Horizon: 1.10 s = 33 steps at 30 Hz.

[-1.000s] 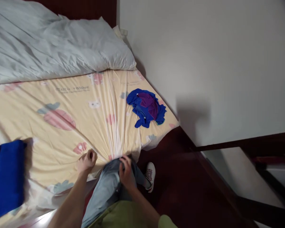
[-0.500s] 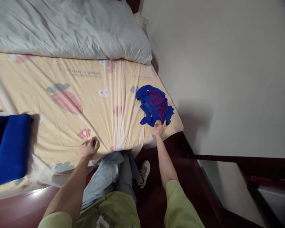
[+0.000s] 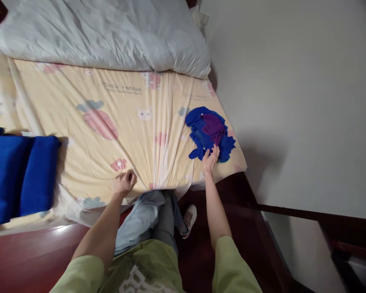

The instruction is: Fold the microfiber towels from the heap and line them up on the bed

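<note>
A crumpled heap of blue cloth [image 3: 198, 134] lies near the right end of the bed, with a purple cloth [image 3: 212, 127] bunched on top of it. My right hand [image 3: 211, 159] is at the front edge of this heap, its fingers apart and holding nothing; whether the fingertips touch the cloth I cannot tell. Further left, my left hand [image 3: 125, 182] is curled into a loose fist over the front part of the printed bedsheet [image 3: 134, 138]. Nothing shows inside that fist.
Folded blue fabric [image 3: 38, 175] sits on the bed's left side. A grey-white quilt [image 3: 110, 36] spans the back. The white wall [image 3: 286, 93] borders the bed on the right. Dark red flooring [image 3: 27, 260] shows below, and a shoe [image 3: 189, 221] stands by the bed.
My right hand has risen a little over the heap's front edge and its fingers have spread. The left hand keeps its curl. The whole view has swung left, showing more folded blue fabric.
</note>
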Motion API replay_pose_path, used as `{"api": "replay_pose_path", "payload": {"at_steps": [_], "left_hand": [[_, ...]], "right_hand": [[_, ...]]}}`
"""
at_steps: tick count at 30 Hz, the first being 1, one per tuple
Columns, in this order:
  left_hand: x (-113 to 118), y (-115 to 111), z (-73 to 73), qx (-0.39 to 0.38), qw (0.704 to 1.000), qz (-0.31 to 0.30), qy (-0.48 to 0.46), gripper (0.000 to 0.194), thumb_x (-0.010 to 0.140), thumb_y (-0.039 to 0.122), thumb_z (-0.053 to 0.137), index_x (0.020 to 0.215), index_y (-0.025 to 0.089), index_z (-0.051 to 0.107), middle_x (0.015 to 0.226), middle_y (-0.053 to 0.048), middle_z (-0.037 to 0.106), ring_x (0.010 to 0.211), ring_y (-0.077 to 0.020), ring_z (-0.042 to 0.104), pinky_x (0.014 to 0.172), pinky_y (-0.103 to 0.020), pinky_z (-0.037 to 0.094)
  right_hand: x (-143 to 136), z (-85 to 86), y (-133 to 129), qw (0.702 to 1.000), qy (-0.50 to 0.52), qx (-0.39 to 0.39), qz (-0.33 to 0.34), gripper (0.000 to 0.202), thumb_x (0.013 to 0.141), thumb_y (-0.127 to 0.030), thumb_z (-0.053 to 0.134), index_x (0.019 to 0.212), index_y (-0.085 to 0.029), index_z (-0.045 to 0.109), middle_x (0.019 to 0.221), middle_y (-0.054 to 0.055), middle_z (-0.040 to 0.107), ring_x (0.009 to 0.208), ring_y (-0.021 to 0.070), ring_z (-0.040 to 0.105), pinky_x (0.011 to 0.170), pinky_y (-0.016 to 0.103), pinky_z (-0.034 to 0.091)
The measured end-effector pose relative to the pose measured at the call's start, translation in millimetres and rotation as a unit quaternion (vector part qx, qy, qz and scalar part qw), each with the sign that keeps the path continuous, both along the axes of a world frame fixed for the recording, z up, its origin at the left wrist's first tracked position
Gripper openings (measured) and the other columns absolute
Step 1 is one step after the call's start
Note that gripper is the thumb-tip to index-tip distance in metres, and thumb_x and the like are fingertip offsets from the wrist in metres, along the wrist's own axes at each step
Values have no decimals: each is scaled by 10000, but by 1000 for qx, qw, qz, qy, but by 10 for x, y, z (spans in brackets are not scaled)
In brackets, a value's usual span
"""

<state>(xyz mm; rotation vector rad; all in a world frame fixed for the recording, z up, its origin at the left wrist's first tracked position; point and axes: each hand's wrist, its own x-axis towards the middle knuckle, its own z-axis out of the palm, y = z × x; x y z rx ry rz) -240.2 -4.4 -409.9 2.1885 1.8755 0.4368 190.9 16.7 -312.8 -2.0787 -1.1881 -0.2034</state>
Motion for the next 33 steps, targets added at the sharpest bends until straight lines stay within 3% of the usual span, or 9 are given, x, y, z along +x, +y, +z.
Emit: {"api": "replay_pose_path", "payload": {"at_steps": [10,13,16,18,21,24,26,28,33], "left_hand": [[-16,-4,-35,-10,1000,0,3,270,928,367,478,834,193,662,768,-73,681,694,-200,608,615,-295,285],[-9,-5,20,-22,1000,5,4,272,928,373,468,870,197,667,784,-72,682,699,-204,607,617,-296,295],[-10,-10,54,-37,999,0,-4,278,930,394,475,890,197,667,788,-73,679,713,-210,609,630,-296,308],[-15,-12,42,-44,999,-5,-9,276,936,398,480,892,196,662,790,-73,678,721,-209,610,640,-295,312],[-24,-12,-22,-43,999,-8,-10,271,956,385,469,887,196,650,798,-70,678,730,-200,609,648,-294,312],[-32,-22,-65,-38,999,-7,-6,267,964,383,467,899,200,649,824,-72,685,751,-201,618,650,-294,310],[-33,-39,-32,-44,999,-8,-8,269,967,386,464,923,201,655,846,-77,693,767,-208,630,650,-293,314],[-29,-59,66,-62,998,-12,-15,266,969,380,463,944,200,657,864,-83,700,772,-215,638,651,-292,323],[-48,-116,477,-98,993,-14,-66,245,972,324,449,941,193,652,899,-98,694,784,-215,630,694,-300,380]], "right_hand": [[-1514,424,-444,981,41,69,179,445,1054,-339,363,1417,-162,548,1351,186,578,1354,267,496,1143,505,405],[-2092,453,-704,954,83,54,283,407,1048,-276,386,1389,-188,590,1283,157,636,1299,253,552,1119,481,445],[-2671,361,-1051,912,144,39,382,359,1017,-216,437,1303,-219,654,1194,121,688,1190,235,625,1060,440,507],[-2998,219,-1323,914,203,52,348,290,995,-225,481,1190,-231,696,1097,105,715,1108,240,660,1002,439,544],[-3305,-61,-1750,933,280,72,217,137,965,-313,558,997,-284,688,917,50,713,923,253,693,845,463,598],[-3295,-245,-2109,944,277,62,166,144,940,-433,577,873,-320,634,806,21,681,788,283,690,721,520,603],[-3103,-223,-2260,953,252,39,163,158,935,-460,564,853,-340,625,798,23,674,780,313,696,710,566,591],[-2801,-73,-2331,964,219,70,137,103,916,-442,607,858,-365,642,794,24,674,767,329,700,697,577,583],[-2008,566,-2334,969,112,204,80,64,863,-349,728,860,-307,680,844,66,691,782,286,691,724,500,589]]}}
